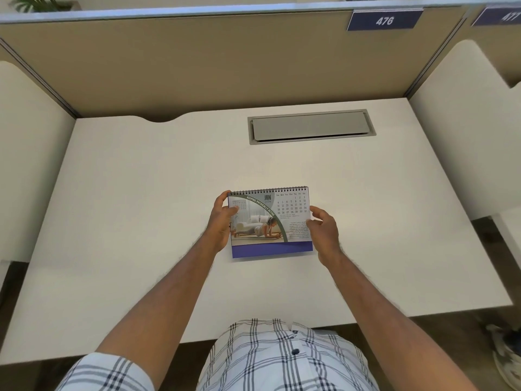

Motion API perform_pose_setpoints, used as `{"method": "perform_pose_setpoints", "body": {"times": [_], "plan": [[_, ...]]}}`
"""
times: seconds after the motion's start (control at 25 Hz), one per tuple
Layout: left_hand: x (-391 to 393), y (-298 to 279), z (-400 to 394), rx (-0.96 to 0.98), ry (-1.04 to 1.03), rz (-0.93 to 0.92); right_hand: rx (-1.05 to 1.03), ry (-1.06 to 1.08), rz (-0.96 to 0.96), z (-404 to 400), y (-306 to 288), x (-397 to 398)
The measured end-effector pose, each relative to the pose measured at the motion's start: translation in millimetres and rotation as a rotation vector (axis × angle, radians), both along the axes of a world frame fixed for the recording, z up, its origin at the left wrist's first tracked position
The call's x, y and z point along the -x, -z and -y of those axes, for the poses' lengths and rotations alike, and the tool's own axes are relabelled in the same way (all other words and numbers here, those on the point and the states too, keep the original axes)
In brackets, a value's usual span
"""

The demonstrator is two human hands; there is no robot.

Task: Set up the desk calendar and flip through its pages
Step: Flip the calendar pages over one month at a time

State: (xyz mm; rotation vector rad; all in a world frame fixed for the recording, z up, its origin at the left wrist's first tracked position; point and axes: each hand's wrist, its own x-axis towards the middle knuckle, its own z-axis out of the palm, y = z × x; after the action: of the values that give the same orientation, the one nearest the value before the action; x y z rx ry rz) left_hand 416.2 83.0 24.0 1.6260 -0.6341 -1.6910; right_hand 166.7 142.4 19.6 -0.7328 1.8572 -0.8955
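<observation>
Two hands grip one calendar.

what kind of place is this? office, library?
Probably an open-plan office or study hall with numbered cubicle desks. Cues: tan partition walls around a white desk, a blue number plate reading 476, and a flip-lid cable hatch set in the desktop.

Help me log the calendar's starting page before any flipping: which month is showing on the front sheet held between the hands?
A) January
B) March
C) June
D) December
A: the front sheet of the desk calendar reads "JAN" beside its date grid, with the left hand on its left edge and the right hand at its right edge.
</observation>
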Motion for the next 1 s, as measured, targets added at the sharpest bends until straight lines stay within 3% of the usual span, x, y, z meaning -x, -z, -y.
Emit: {"method": "perform_pose_setpoints", "body": {"times": [0.44, 0.8, 1.0], "plan": [[-2.2, 1.9, 5.9, 0.008, 0.017, -0.003, 0.055, 0.024, -0.062, -1.8, 5.9, 5.1], [-3.8, 2.2, 7.6, -0.008, -0.007, -0.029, 0.007, -0.034, -0.331, -7.6, -4.1, 8.1], [-5.0, 1.8, 5.7, 0.002, -0.005, -0.037, 0.008, 0.017, -0.213, -2.3, -8.2, 8.9]]}}
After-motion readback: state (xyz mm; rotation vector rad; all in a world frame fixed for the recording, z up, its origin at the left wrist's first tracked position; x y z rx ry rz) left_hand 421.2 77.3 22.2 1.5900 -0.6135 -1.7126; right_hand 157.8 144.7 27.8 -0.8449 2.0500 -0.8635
